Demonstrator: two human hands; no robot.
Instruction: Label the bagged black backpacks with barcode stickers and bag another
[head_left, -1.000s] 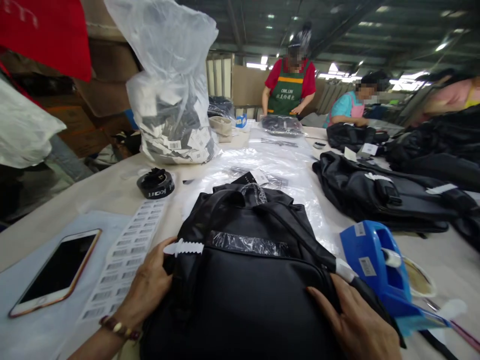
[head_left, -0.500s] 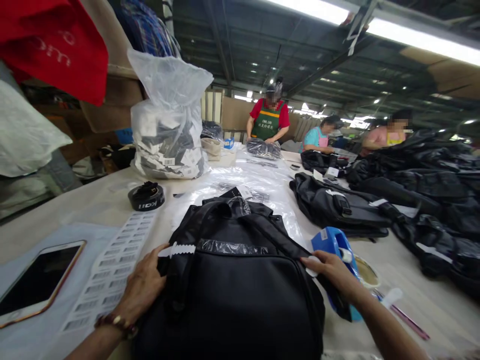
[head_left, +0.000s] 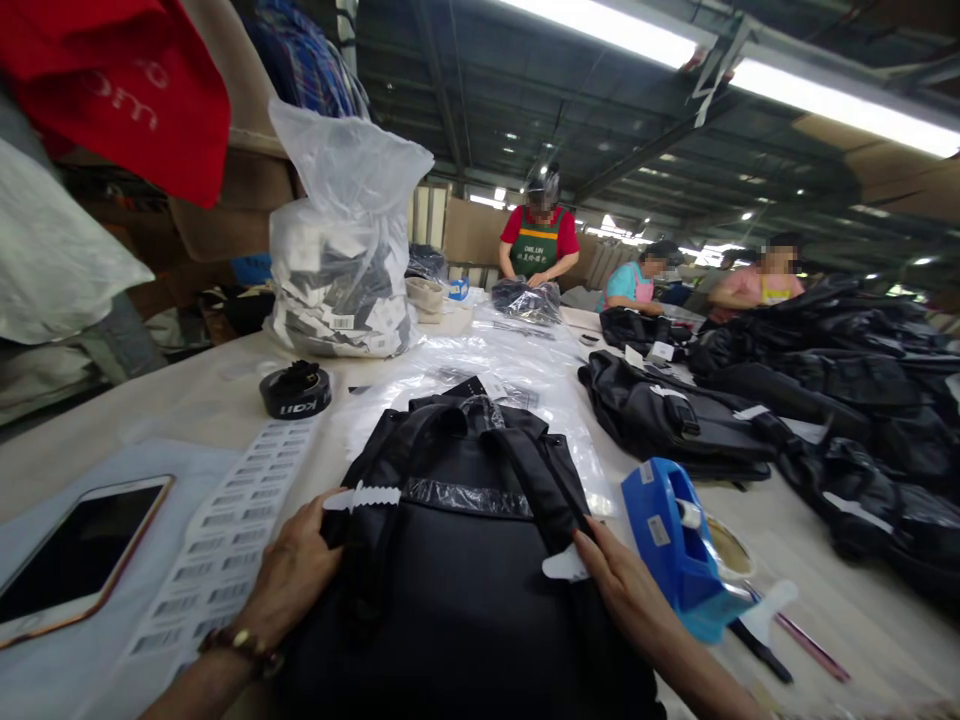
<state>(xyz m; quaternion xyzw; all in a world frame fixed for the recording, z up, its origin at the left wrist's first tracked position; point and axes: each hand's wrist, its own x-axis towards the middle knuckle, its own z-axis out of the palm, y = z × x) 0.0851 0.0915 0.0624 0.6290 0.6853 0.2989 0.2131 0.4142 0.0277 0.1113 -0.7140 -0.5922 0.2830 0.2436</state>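
Note:
A black backpack lies in front of me, its two shoulder straps upward and a clear plastic-wrapped band across its upper part. My left hand is closed at the bag's left edge, its fingertips by a white serrated strip wrapped round the left strap. My right hand is closed at the right strap, where a white tab sticks out beside the fingers. The undersides of both hands' grips are partly hidden.
Left are a phone, barcode label sheets, a black tape roll and a clear bag of tags. Right are a blue tape dispenser, pens and black backpacks. Co-workers stand beyond.
My right hand has moved left and slightly down, bringing the right strap from outside the bag inward onto its face. The tape dispenser now shows more fully. My left hand stays at the left edge.

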